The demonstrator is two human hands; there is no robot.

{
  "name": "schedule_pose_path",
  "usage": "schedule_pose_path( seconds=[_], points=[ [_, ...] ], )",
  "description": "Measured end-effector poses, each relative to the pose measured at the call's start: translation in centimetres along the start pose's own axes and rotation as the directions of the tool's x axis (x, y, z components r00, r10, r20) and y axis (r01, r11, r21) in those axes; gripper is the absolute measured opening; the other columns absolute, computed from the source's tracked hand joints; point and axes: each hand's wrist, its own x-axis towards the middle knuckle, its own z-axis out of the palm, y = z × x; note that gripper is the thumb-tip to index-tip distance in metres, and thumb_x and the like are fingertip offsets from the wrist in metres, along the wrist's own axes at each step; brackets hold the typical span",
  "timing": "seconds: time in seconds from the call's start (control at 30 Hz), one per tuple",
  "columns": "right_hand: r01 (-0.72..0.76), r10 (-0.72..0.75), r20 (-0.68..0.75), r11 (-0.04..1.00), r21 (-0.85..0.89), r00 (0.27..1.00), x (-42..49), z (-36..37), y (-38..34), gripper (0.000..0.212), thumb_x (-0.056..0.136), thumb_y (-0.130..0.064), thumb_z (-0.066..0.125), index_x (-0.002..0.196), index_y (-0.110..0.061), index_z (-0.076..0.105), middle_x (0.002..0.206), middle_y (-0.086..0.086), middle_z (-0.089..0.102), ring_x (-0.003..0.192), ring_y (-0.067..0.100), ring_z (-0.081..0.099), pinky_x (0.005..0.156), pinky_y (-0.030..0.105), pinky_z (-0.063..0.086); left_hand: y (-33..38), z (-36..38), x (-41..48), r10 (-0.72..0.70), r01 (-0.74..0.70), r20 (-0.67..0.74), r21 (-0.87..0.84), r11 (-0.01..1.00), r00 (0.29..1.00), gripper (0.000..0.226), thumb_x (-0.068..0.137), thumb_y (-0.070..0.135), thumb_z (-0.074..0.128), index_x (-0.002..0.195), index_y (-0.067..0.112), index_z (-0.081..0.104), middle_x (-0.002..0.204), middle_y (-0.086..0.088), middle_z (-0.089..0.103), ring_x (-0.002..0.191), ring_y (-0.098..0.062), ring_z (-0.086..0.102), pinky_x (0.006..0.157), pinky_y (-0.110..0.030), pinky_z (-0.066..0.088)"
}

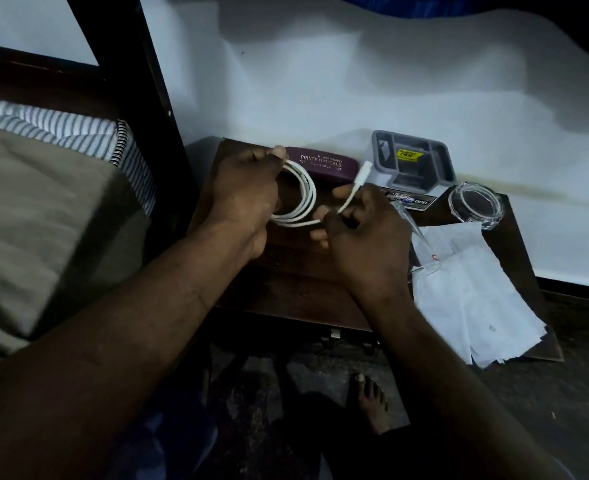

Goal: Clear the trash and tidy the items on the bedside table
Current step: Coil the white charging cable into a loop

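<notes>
While left hand (248, 192) grips a coiled white cable (308, 190), fingers curled through the loops and thumb on top, right hand (365, 230) pinches the cable's loose end just below the connector (363, 169), which points up and away. Both hands sit over the back-left part of the bedside table (286, 275); can't tell if the coil touches the wood. Purple glasses case (324, 164) lies just behind the coil at the table's back edge. Grey organiser (410, 168) with a yellow sticker stands right of the case, printed label (412, 199) at its front. Clear glass dish (476, 206) further right. Crumpled white paper (466, 296) covers the front-right corner and overhangs the edge; a clear item (424, 251) lies partly on it, can't identify. Striped mattress (61, 129) to the left.
</notes>
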Motion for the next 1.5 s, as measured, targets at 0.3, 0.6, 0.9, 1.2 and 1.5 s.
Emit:
schedule_pose_path(
  seconds=[0.3, 0.6, 0.9, 1.2, 1.5],
  points=[
    [-0.281, 0.323, -0.003, 0.829, 0.483, 0.947, 0.6, -0.6, -1.0, 0.014, 0.097, -0.012, 0.071, 0.106, -0.007, 0.062, 0.088, 0.015, 0.078, 0.072, 0.023, 0.077, 0.063, 0.027, 0.059, 0.3, 0.3, -0.6, -0.074, 0.099, 0.199, -0.118, 0.988, 0.977, 0.012, 0.1, 0.015, 0.065, 0.088, 0.013, 0.063, 0.062, 0.007, 0.049, 0.047, -0.003, 0.033, 0.038, -0.016, 0.027],
    [-0.429, 0.422, 0.179, 0.629, 0.648, 0.889, 1.1, -1.3, -0.5, 0.014, 0.103, -0.004, 0.053, 0.108, -0.01, 0.065, 0.083, 0.006, 0.071, 0.071, 0.017, 0.07, 0.062, 0.027, 0.06, 1.9, -0.5, -1.2, -0.17, 0.382, 0.648, -0.2, 0.902, 0.742, 0.012, 0.093, 0.015, 0.062, 0.083, 0.01, 0.063, 0.058, 0.006, 0.03, 0.043, -0.002, 0.019, 0.035, -0.014, 0.017],
    [-0.118, 0.096, 0.07, 0.712, 0.692, 0.993, 0.5, -1.1, -1.5, 0.013, 0.1, 0.0, 0.058, 0.091, -0.009, 0.063, 0.086, 0.011, 0.066, 0.072, 0.017, 0.059, 0.065, 0.03, 0.048, 1.0, -0.1, -1.7, -0.129, 0.092, 0.45, 0.104, 0.99, 0.884, 0.004, 0.098, 0.014, 0.065, 0.095, 0.012, 0.068, 0.051, 0.013, 0.056, 0.038, 0.002, 0.044, 0.038, -0.01, 0.029],
    [-0.212, 0.071, 0.247, 0.764, 0.61, 0.966, 0.5, -0.8, -1.1, 0.01, 0.096, -0.014, 0.066, 0.089, -0.01, 0.072, 0.085, 0.009, 0.074, 0.077, 0.02, 0.067, 0.073, 0.037, 0.055, 1.1, -0.3, -1.8, -0.1, 0.079, 0.35, 0.076, 0.994, 0.931, 0.025, 0.096, -0.002, 0.053, 0.086, 0.013, 0.07, 0.055, 0.008, 0.061, 0.04, 0.0, 0.049, 0.039, -0.011, 0.028],
    [-0.061, 0.041, 0.106, 0.98, 0.19, 0.993, 1.1, -0.6, 0.6, 0.021, 0.087, -0.029, 0.083, 0.091, -0.022, 0.064, 0.081, 0.011, 0.072, 0.07, 0.016, 0.062, 0.07, 0.04, 0.05, 1.0, -0.4, -1.6, -0.076, 0.01, 0.352, 0.186, 0.983, 0.933, 0.023, 0.1, 0.012, 0.055, 0.093, 0.019, 0.077, 0.058, 0.005, 0.052, 0.046, -0.001, 0.05, 0.039, -0.014, 0.031]
  ],
)
